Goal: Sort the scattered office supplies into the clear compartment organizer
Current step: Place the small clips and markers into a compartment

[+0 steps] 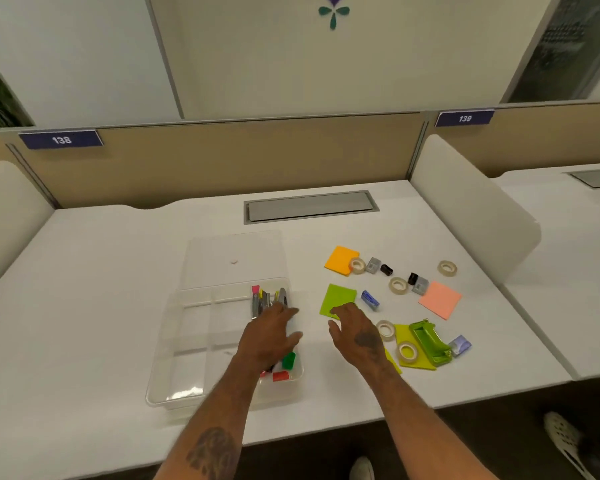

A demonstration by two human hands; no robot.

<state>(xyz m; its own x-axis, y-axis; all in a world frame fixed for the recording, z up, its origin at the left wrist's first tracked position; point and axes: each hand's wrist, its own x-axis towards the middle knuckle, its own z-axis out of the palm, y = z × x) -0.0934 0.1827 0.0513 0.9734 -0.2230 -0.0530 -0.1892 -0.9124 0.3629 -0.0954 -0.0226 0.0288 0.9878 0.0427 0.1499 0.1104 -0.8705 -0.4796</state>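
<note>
White cubicle desk (118, 271) backed by a beige partition (222, 161) with number plates 138 (61, 139) and 139 (464, 118); a grey cable hatch (310, 206) is set into the far edge. Left of centre sits the clear compartment organizer (187, 341), with its clear lid (236, 251) lying flat just behind it. Most compartments show nothing; the far right one holds a bundle of pens and highlighters (265, 298), and the near right one holds a small green item (288, 360) and a red one (280, 376). The left hand (271, 339) hovers over that right column, fingers straight and spread, gripping nothing; it hides part of both filled compartments. The right hand (355, 332) is open too, its relaxed fingertips on the near edge of a green sticky-note pad (338, 297) just right of the organizer. Scattered to the right lie an orange sticky-note pad (340, 258) with a tape roll (357, 265) on its corner, a grey staple box (373, 265), a black clip (386, 270), a second tape roll (398, 285), another black clip (413, 278) touching a second grey box (420, 285), a third tape roll (447, 268) further out, a pink sticky-note pad (440, 300) and a blue box (370, 300). Nearer the front edge, a green hole punch (430, 342) and a tape roll (407, 351) rest on a yellow-green sheet (417, 364), with a lavender box (460, 345) beside the punch and one more tape roll (386, 330) next to the right wrist.
</note>
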